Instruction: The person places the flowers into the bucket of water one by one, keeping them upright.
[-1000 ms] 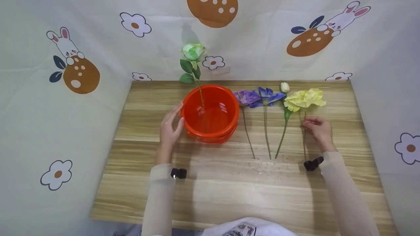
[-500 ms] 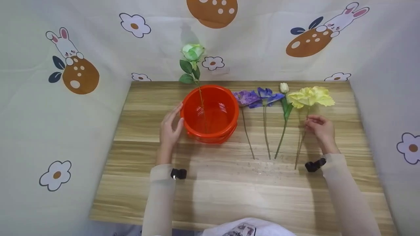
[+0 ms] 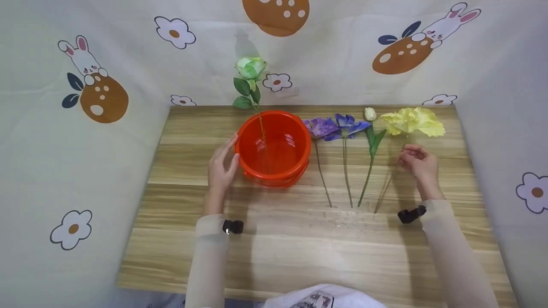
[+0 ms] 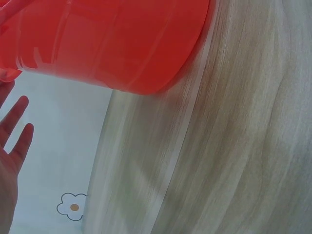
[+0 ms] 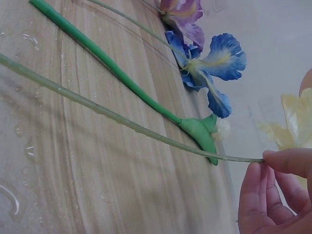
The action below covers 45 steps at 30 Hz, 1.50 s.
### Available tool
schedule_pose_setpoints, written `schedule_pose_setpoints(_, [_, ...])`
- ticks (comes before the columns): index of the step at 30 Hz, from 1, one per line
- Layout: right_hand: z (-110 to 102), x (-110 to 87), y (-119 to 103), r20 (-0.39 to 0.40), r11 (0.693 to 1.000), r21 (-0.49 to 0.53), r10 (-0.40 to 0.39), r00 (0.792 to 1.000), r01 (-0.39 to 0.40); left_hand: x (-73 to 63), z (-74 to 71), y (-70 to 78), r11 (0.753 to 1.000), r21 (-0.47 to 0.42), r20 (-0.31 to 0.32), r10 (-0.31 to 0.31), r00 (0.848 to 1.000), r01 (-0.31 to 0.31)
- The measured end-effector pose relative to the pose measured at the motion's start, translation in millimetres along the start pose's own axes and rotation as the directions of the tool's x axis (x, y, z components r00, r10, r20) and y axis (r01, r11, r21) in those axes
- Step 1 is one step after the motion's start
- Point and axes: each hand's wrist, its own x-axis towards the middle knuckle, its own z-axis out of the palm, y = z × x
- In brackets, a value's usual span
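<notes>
Right hand (image 3: pixel 421 164): thumb and fingertips pinched together on the thin stem of the ruffled pale-yellow artificial-looking flower (image 3: pixel 413 122), bloom away from the person, stem slanting back toward the white tulip with green leaves (image 3: pixel 370 114). Left hand (image 3: pixel 221 167): fingers and thumb apart, lying along the left side of the round, glossy red bucket (image 3: pixel 295 149), not wrapped round it. A pale-green rose with a leafy stem (image 3: pixel 251 68) leans in the bucket. Between bucket and tulip lie a frilled purple flower (image 3: pixel 321 127) and a blue-violet, broad-petalled flower (image 3: pixel 347 126) on the wood-grain table (image 3: pixel 299 256), beaded with water drops.

On handling, my judgement: a light pinch just below the bloom suits so slim a stem, though its long tail may swing; better raised clear of the tulip before any sideways move. Whether the tail's tip touches wood, I can't tell from here.
</notes>
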Motion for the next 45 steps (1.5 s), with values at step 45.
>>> schedule_pose_setpoints(45, [26.0,-4.3,-51.7,0.077,0.982,0.096,-0.170,0.982,0.162,0.7,0.0,-2.0,0.999,0.002,-0.012,0.036,0.999,-0.036])
